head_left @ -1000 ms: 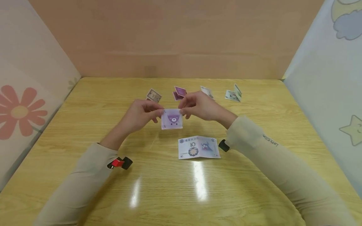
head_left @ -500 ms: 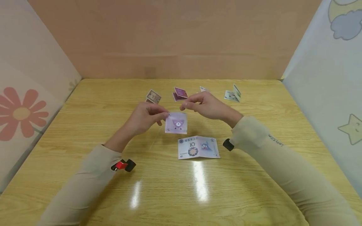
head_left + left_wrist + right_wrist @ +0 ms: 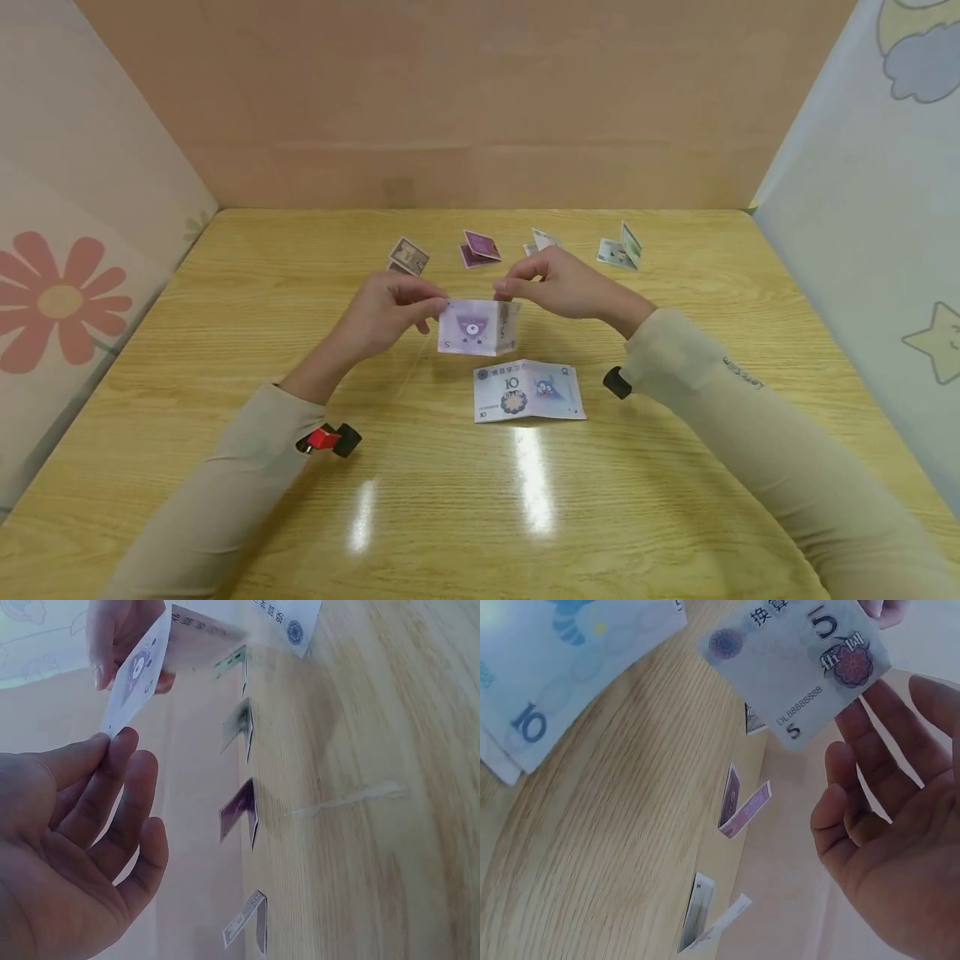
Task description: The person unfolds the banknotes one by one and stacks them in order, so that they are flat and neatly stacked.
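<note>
A purple play banknote marked 5 (image 3: 467,327) is held above the table, creased in the middle and partly unfolded. My left hand (image 3: 382,312) pinches its left edge between thumb and index finger, as the left wrist view also shows. Beside the note's right flap is my right hand (image 3: 566,285). In the right wrist view its fingertips meet the edge of the note (image 3: 795,667), while the thumb stands apart from the paper. Just nearer than the hands lies a bluish play banknote marked 10 (image 3: 551,392), folded with a raised crease.
Along the back of the wooden table (image 3: 300,242) stand small folded notes: brown (image 3: 408,255), magenta (image 3: 482,245), grey (image 3: 546,239) and green (image 3: 632,243). The right hand partly covers the grey one. Decorated panels (image 3: 52,300) enclose the sides.
The right hand let go of the folded 5 note and moved right; the note's right flap has swung out. The left hand shifted slightly right, keeping its pinch.
</note>
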`<state>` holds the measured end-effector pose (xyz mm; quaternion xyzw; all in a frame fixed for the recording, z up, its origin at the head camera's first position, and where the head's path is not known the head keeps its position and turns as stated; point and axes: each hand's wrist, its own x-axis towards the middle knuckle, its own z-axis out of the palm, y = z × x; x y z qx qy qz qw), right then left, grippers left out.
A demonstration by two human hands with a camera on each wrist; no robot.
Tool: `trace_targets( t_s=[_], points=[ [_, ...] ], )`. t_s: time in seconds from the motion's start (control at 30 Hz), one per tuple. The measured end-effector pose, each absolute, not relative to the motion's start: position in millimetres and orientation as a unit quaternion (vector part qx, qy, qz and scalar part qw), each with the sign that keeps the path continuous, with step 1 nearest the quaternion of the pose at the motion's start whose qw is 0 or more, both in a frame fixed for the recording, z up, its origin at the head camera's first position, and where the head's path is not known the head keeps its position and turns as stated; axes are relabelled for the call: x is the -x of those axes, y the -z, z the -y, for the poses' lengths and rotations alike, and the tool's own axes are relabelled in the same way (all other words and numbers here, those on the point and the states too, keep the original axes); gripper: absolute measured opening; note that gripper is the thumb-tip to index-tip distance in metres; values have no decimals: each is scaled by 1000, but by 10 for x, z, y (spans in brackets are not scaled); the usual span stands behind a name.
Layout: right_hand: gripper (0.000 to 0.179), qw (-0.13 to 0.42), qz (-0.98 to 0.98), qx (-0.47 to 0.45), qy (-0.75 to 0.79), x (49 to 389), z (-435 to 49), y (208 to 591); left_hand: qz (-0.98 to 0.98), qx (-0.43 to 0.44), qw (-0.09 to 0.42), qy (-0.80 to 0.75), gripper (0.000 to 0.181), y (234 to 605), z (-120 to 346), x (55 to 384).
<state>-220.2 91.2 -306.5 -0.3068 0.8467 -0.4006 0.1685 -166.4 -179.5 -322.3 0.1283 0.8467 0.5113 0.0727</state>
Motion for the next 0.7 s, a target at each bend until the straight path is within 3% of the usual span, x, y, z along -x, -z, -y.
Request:
trace_targets(
  t_s=[0.47, 0.7],
  points=[
    [8, 180, -861, 314, 358, 2125, -1248, 3085, -853, -114, 73, -504, 15, 3277, 1816, 1645],
    [10, 195, -872, 293, 340, 2038, -1400, 3100, -855, -122, 116, -491, 11, 3373, 1706, 1611]
  ],
)
